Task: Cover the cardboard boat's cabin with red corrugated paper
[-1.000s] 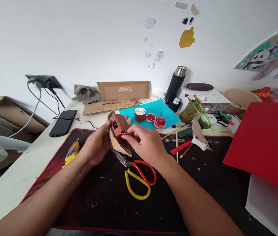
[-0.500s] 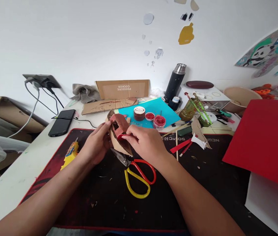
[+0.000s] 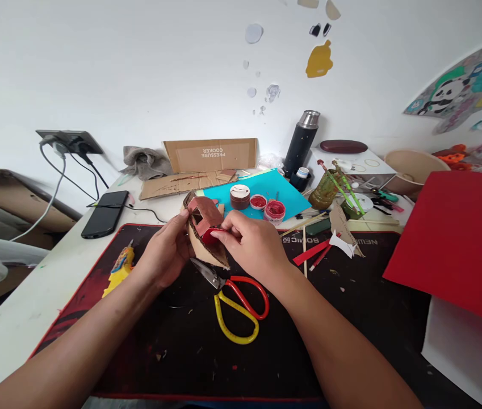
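My left hand (image 3: 170, 248) is closed around the left side of a small cardboard boat (image 3: 204, 245). On the boat sits a reddish-brown cabin (image 3: 209, 211) with a square opening in it. Between the thumb and fingers of my right hand (image 3: 251, 244) is a small piece of red paper (image 3: 212, 234), pinched against the cabin's near side. The fingers hide part of the paper, so I cannot tell whether it is stuck on. Just below the boat lie scissors (image 3: 223, 281) with one red and one yellow handle, blades pointing up-left.
A yellow hot glue gun (image 3: 120, 271) lies left on the black mat (image 3: 172, 352). A phone (image 3: 107, 213) is beyond it. Paint jars (image 3: 275, 211) stand on blue paper (image 3: 262, 182). Red strips (image 3: 312, 251) lie right, near a large red sheet (image 3: 457, 244). A black thermos (image 3: 301, 142) stands behind.
The red paper in my right hand shows more of its face and lies flatter against the cabin's side. My left hand keeps its hold. The whole view has shifted slightly.
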Available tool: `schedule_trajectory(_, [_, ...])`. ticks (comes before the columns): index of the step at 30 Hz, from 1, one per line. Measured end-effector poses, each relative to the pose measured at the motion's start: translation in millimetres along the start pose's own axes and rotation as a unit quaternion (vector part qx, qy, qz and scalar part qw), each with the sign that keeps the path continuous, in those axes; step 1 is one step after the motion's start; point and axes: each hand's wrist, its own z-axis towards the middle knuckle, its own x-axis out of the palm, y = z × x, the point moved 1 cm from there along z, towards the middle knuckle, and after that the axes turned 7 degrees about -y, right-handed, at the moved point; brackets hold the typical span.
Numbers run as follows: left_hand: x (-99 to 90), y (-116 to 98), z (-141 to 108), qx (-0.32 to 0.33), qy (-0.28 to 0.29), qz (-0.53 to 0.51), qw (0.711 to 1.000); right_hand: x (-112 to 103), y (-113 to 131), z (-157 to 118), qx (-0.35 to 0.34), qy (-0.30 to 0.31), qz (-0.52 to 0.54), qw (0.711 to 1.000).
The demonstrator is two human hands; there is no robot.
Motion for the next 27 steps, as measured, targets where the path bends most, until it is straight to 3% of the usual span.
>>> schedule_trajectory(7, [1.5, 0.5, -1.2, 0.002, 0.003, -0.016, 1.0, -0.6, 1.9, 0.5, 0.017, 0.0, 0.009, 1.0])
schedule_trajectory(15, [8.9, -2.5, -6.9, -0.048, -0.015, -0.01, 0.999, -1.5, 1.1, 0.8, 0.04, -0.029, 0.019, 0.999])
schedule_trajectory(20, [13.4, -5.0, -9.8, -0.093, -0.02, -0.022, 0.995, -1.3, 2.3, 1.4, 0.068, -0.019, 0.078, 0.994])
schedule_trajectory(27, [12.4, -3.4, -8.0, -0.089, 0.005, -0.029, 0.996, -2.0, 1.8, 1.0, 0.084, -0.014, 0.135, 0.987])
